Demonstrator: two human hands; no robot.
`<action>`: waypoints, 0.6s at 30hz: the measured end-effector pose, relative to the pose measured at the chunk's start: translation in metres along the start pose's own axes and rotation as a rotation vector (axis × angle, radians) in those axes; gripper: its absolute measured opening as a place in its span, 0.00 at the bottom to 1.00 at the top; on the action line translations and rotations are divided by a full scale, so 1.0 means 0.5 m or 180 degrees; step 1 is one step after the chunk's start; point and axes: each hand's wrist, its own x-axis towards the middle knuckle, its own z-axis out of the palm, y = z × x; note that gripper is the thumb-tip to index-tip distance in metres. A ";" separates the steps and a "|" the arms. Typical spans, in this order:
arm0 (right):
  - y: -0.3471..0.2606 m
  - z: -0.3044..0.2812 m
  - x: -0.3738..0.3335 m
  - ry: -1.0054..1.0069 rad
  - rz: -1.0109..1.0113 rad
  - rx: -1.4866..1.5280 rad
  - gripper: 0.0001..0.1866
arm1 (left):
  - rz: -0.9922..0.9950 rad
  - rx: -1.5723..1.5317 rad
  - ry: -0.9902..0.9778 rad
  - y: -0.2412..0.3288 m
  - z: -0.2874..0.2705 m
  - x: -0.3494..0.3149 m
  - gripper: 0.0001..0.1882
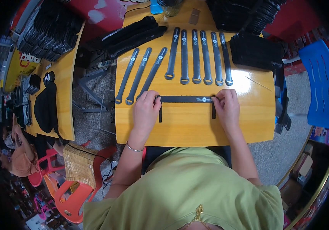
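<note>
A dark strap (183, 99) with white printing near its right end lies stretched sideways above the table's near half. My left hand (146, 109) pinches its left end, fingers closed. My right hand (227, 107) is likewise closed on the right end. From under each hand a narrow black strip points down toward me, the left strip (160, 115) and the right strip (213, 111). Whether the strips are joined to the strap is hidden by my fingers. Beyond lie several grey straps (196, 57) with slotted round ends, and three slanted straps (137, 76) lie farther left.
Piled black straps (135, 36) lie at the table's (195, 132) far left, and a black stack (255, 51) is at its right. A blue plastic chair (318, 84) stands right. Orange chairs (70, 199), a side table (68, 111) and another person (18, 157) are left.
</note>
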 end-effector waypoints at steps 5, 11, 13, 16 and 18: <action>0.003 -0.002 0.001 -0.0031 0.0093 0.0132 0.14 | -0.0033 0.0211 0.0214 0.014 -0.011 -0.008 0.13; 0.030 -0.004 -0.003 0.0094 0.0427 0.0838 0.14 | -0.0155 0.0601 0.0209 0.013 -0.039 0.004 0.15; 0.030 -0.007 -0.005 0.0132 0.0671 0.1336 0.14 | 0.0043 0.0710 0.0432 -0.004 -0.040 0.022 0.16; 0.023 -0.010 -0.006 0.0060 0.0723 0.1579 0.12 | 0.0436 0.0924 0.0578 -0.024 -0.029 0.049 0.17; 0.026 -0.008 -0.010 0.0049 0.0530 0.1327 0.12 | 0.0325 0.0930 0.0507 -0.024 -0.020 0.063 0.17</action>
